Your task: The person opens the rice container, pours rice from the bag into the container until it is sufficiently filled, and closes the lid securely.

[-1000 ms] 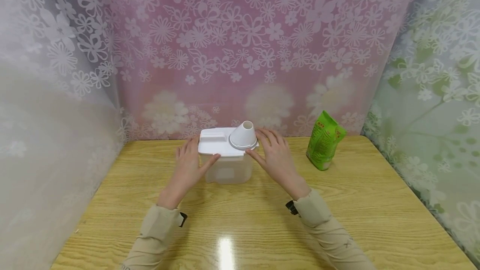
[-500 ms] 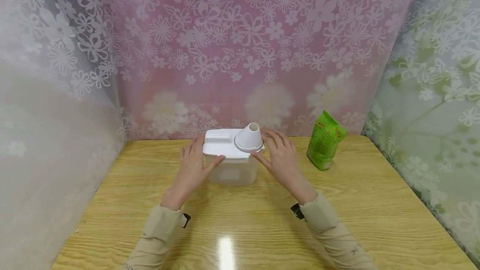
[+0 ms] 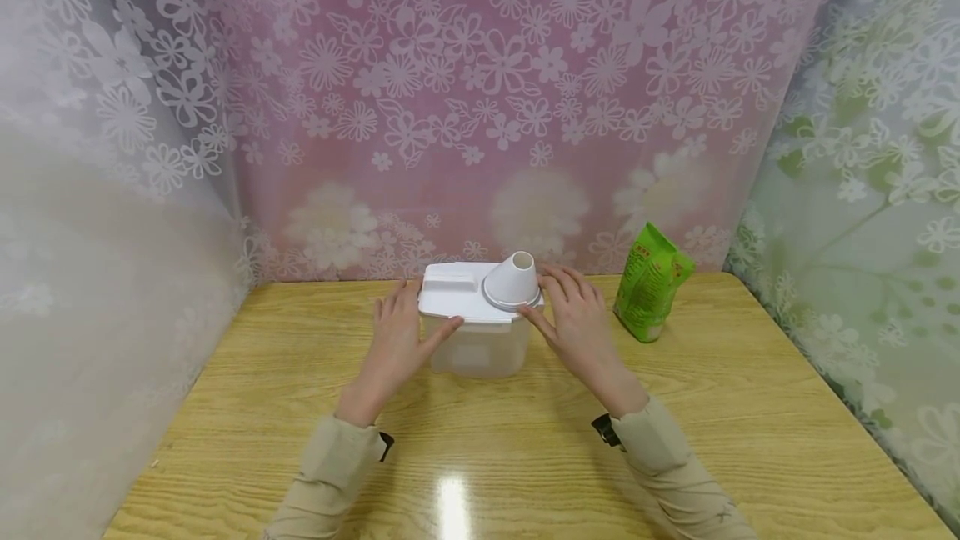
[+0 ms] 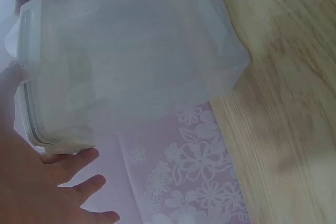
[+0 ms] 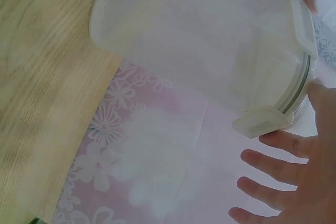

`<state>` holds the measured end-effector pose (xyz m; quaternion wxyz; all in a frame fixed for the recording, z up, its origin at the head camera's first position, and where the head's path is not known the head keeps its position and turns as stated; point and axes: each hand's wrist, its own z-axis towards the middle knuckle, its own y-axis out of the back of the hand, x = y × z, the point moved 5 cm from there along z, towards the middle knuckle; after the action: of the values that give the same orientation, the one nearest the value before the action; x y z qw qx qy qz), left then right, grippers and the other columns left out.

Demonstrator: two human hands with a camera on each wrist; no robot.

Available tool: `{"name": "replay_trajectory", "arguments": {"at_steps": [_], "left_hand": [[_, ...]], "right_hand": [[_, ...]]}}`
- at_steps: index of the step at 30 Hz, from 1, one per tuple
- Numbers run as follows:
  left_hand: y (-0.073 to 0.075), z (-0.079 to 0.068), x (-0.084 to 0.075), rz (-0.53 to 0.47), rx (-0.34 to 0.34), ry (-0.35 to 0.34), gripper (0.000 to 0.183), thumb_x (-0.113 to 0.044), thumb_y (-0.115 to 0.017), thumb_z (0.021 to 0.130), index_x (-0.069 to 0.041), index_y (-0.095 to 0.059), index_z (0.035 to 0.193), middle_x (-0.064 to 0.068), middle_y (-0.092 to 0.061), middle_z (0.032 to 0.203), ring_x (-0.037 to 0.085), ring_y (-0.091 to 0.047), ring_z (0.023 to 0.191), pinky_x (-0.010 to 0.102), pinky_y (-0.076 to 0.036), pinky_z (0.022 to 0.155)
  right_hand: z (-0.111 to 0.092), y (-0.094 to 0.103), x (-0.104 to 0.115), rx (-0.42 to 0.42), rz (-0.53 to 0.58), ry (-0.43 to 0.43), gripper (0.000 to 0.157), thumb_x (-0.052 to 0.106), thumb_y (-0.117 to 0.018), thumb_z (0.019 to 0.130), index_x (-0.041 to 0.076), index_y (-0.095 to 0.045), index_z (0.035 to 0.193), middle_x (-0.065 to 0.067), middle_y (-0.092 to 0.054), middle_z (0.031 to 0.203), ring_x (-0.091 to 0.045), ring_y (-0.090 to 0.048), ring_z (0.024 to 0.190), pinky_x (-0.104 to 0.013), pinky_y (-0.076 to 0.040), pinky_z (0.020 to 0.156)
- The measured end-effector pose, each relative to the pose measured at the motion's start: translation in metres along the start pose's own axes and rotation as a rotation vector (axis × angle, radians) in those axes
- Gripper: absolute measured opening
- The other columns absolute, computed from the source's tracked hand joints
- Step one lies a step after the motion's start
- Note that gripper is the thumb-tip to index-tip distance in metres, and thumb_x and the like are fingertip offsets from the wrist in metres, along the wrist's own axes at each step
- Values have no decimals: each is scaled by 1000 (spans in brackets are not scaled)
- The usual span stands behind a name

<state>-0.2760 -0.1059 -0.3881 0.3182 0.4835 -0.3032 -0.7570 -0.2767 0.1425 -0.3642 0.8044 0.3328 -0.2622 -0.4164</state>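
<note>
Two-handed hold: I'd squeeze evenly at both ends and stay level, since the grip looks mostly on the white lid [image 3: 467, 304], which could pop if the clips [image 5: 260, 123] aren't snapped (can't tell from here).
Left hand [image 3: 395, 342]: 8 o'clock of the plastic container [image 3: 482, 354], pinching it, thumb on the lid's near edge, index at the end, other fingers spread.
Container: upright, right between the hands, at 2 o'clock from the left one, 10 o'clock from the other. Can't tell if its base touches the wooden table [image 3: 495, 448].
White cone [image 3: 510, 286]: 2 o'clock on the lid, narrow end up; easy to knock, imo.
Right hand [image 3: 582, 336]: 4 o'clock, same thumb-and-index pinch.
Green bag [image 3: 648, 290]: between 2 and 3 o'clock, nobody's touching it.
</note>
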Motion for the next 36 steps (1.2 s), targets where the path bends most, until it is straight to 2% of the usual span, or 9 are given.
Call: {"name": "replay_trajectory", "arguments": {"at_steps": [6, 9, 17, 23, 30, 36], "left_hand": [[-3, -2, -4, -19, -15, -1, 94, -54, -66, 93, 0, -26, 158, 24, -35, 158, 45, -24, 149, 68, -8, 119], [-5, -3, -7, -30, -7, 1, 95, -55, -66, 93, -1, -25, 158, 24, -33, 159, 44, -23, 150, 68, -7, 119], [-10, -3, -12, -43, 11, 20, 95, -57, -64, 93, -3, -22, 160, 21, -33, 160, 42, -21, 151, 64, -4, 121], [-13, -4, -15, -32, 8, 27, 95, -58, -64, 93, -5, -22, 160, 19, -34, 160, 42, -21, 151, 66, -6, 120], [-11, -8, -22, -18, -48, 7, 95, -56, -68, 90, -3, -28, 158, 19, -40, 157, 43, -24, 150, 72, -12, 116], [-11, -11, -27, -9, -72, 11, 96, -58, -70, 88, -2, -31, 156, 20, -43, 154, 44, -27, 148, 73, -13, 116]], "right_hand": [[-4, 3, -2, -13, -10, 3, 54, 49, -64, 95, 3, -63, 124, -18, -59, 138, -41, -51, 129, -62, -42, 102], [-7, 5, -4, -20, -13, 6, 52, 46, -67, 94, 3, -63, 124, -19, -59, 137, -41, -50, 130, -62, -41, 103], [-13, 6, -9, -44, -22, 14, 68, 64, -41, 100, 4, -63, 125, -19, -59, 136, -42, -50, 130, -63, -41, 102], [-16, 9, -11, -64, -21, 39, 70, 64, -40, 100, 2, -62, 126, -18, -59, 138, -44, -50, 130, -63, -41, 101], [-17, 13, -12, -92, -37, 62, 74, 66, -37, 99, 1, -63, 124, -20, -61, 134, -43, -51, 129, -62, -41, 103], [-19, 13, -15, -93, -32, 52, 77, 67, -33, 99, 1, -65, 121, -18, -65, 128, -41, -51, 130, -62, -41, 102]]}}
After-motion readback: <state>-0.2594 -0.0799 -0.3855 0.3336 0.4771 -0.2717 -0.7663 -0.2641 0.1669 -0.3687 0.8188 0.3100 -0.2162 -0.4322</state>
